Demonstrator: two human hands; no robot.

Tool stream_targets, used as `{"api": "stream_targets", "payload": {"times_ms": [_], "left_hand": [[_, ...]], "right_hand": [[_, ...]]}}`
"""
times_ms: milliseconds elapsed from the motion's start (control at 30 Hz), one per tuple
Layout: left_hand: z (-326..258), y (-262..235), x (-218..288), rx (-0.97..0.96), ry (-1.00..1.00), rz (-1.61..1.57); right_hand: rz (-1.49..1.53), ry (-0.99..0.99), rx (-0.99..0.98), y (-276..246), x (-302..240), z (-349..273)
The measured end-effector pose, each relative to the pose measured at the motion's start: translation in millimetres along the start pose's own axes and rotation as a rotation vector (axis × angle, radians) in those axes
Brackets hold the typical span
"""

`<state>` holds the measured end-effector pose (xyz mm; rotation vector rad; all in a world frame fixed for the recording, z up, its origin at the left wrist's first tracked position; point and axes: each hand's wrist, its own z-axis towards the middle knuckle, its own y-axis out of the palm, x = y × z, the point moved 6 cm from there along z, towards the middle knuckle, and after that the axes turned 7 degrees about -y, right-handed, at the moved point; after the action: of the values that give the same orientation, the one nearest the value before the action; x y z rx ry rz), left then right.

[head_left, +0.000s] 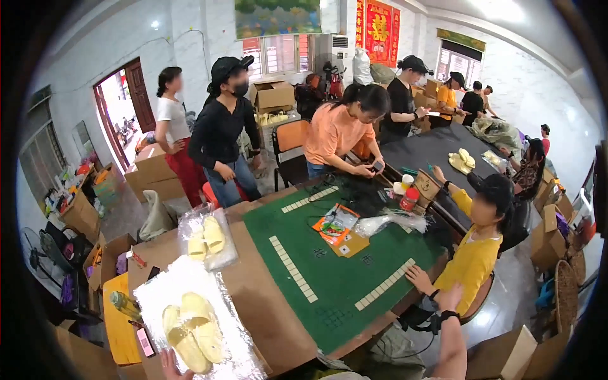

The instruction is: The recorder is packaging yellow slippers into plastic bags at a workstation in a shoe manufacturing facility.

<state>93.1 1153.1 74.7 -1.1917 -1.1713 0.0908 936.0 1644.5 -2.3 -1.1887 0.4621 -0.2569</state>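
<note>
Left hand (168, 362) at a bagged pair of yellow slippers (188, 330) — right hand (451, 296) lifted off to the side.

The slippers lie side by side in a clear bag (209, 297) at the near-left corner of the counter (263, 304), flat and within easy reach; only the left fingertips show at the picture's lower edge, touching the bag's near edge, so I cannot tell if they grip it. The right hand, a black band at its wrist, hangs loosely open and empty above the counter's near-right corner, close to a seated person in yellow (476, 253). A 2nd bagged pair (206, 237) sits farther back on the left — beside the green mat (329, 278) with its rows of pale tiles.
</note>
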Motion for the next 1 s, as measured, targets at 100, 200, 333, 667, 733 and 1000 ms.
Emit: {"api": "stream_targets", "payload": {"times_ms": [100,200,333,667,733,1000], "left_hand": [[-17.8,-11.0,15.0,0.04,-0.044,0.115],[-6.9,2.1,-2.6,0.069,0.058,0.165],[-1.7,6.9,-7.3,0.058,-0.042,0.053],[-3.5,3.7,-6.4,0.142,0.039,0.03],[-1.1,3.7,14.9,0.15,0.112,0.232],[-6.4,7.5,7.1,0.174,0.03,0.195]], "right_hand": [[0.687,-0.494,-0.271,-27.8,-169.2,-75.3],[1.076,-0.84,-0.658,-108.5,-314.2,-189.4],[1.317,-1.78,-0.715,-208.7,-441.9,-348.9],[0.925,-2.223,-0.706,-234.3,-529.7,-587.4],[0.941,-2.183,-0.514,-190.6,-527.9,-594.7],[0.757,-2.246,-0.416,-171.2,-511.4,-604.4]]}}
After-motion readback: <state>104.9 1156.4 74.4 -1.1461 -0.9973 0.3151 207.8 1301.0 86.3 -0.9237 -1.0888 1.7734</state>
